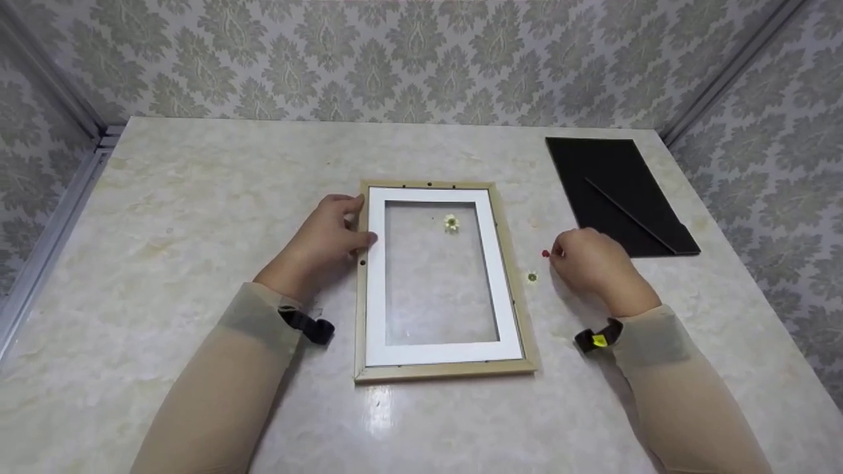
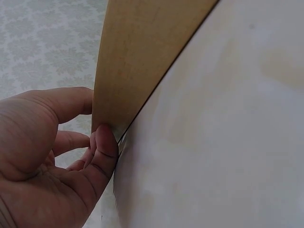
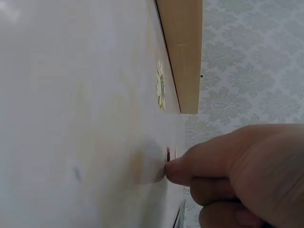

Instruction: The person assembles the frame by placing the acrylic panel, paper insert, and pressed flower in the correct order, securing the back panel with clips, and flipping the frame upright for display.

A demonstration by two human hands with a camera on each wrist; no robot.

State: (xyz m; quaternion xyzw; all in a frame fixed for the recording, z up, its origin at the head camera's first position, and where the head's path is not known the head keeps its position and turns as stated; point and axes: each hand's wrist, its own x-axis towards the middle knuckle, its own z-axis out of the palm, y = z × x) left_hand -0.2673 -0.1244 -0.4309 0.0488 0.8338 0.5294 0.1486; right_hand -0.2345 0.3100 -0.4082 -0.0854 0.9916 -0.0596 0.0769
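A wooden picture frame (image 1: 361,316) with a white mat (image 1: 435,355) lies flat on the table. At the left side of it, my left hand (image 1: 326,230) grips the wood, thumb over the edge by the mat and fingers along the outside. Inside the mat's opening, towards the top, lies a cream flower (image 1: 451,223). My right hand (image 1: 596,266) is low over the table to the right of the frame, pinching a tiny red flower (image 1: 545,253) at its fingertips. Another small white flower (image 1: 532,277) lies between that hand and the frame.
A black backing board (image 1: 609,164) with a thin strip-like stand (image 1: 629,214) lies at the back right, just beyond the right hand. One faint pale-orange piece (image 1: 534,222) rests on the table near the frame's right side. Patterned walls (image 1: 408,59) enclose the table.
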